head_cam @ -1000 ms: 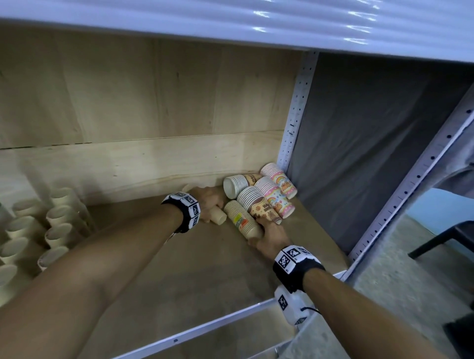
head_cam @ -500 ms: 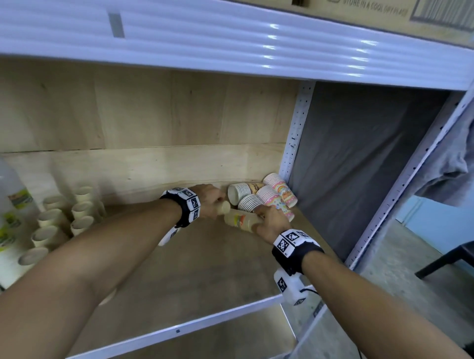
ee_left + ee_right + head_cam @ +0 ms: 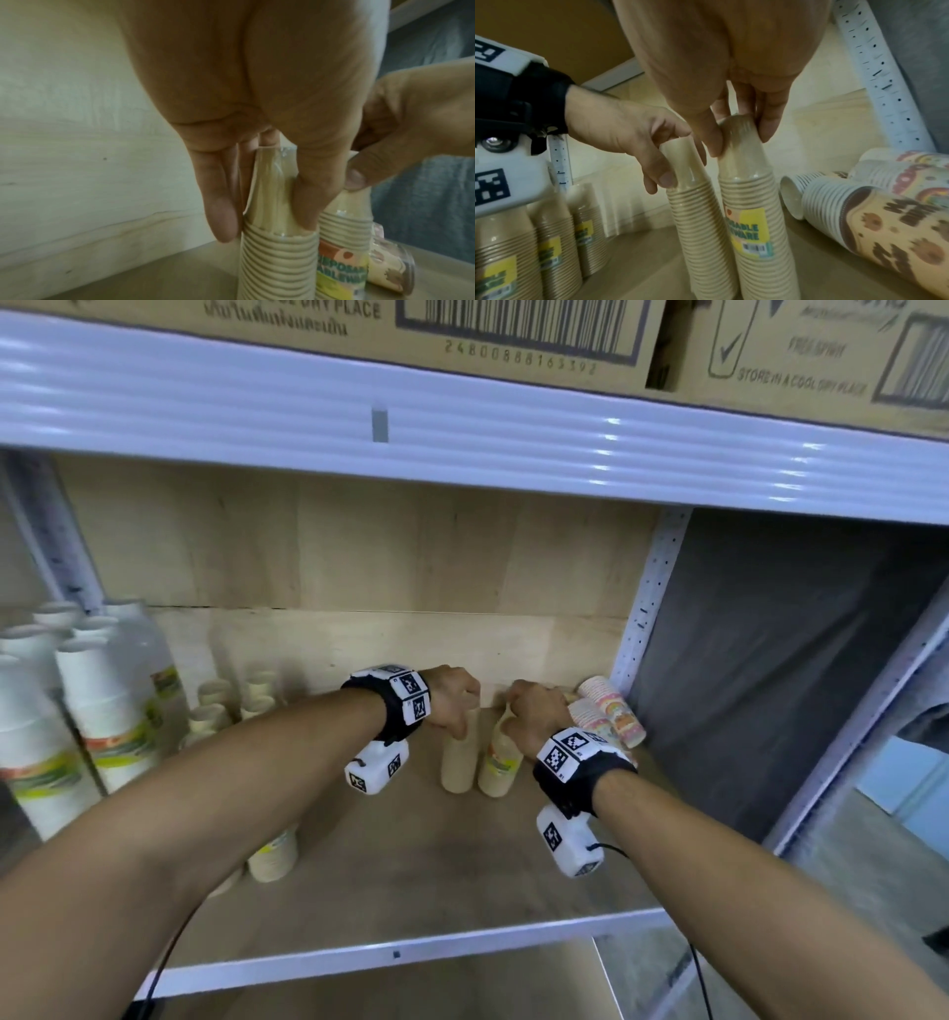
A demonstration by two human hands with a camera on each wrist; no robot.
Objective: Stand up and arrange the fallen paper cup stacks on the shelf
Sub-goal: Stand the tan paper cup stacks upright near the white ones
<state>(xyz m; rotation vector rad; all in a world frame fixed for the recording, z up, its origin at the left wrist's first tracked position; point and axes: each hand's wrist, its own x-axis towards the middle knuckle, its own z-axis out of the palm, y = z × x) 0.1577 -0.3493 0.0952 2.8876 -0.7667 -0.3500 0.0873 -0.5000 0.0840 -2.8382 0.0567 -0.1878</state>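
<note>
Two wrapped stacks of tan paper cups stand upright side by side on the wooden shelf (image 3: 411, 875). My left hand (image 3: 454, 706) grips the top of the left stack (image 3: 458, 762) (image 3: 277, 263) (image 3: 698, 223). My right hand (image 3: 534, 716) grips the top of the right stack (image 3: 497, 765) (image 3: 754, 213), which carries a yellow label. Several printed cup stacks (image 3: 611, 716) (image 3: 875, 215) lie on their sides in the shelf's back right corner, right of the two standing stacks.
Upright tan cup stacks (image 3: 221, 711) (image 3: 552, 233) and taller white stacks (image 3: 97, 701) fill the shelf's left side. One more stack (image 3: 274, 857) stands under my left forearm. A perforated upright (image 3: 647, 608) and grey cloth (image 3: 770, 670) bound the right. Cardboard boxes (image 3: 513, 331) sit overhead.
Both hands have tipped their tan stacks from lying to standing upright, side by side. The head view has risen and now takes in the upper shelf and boxes.
</note>
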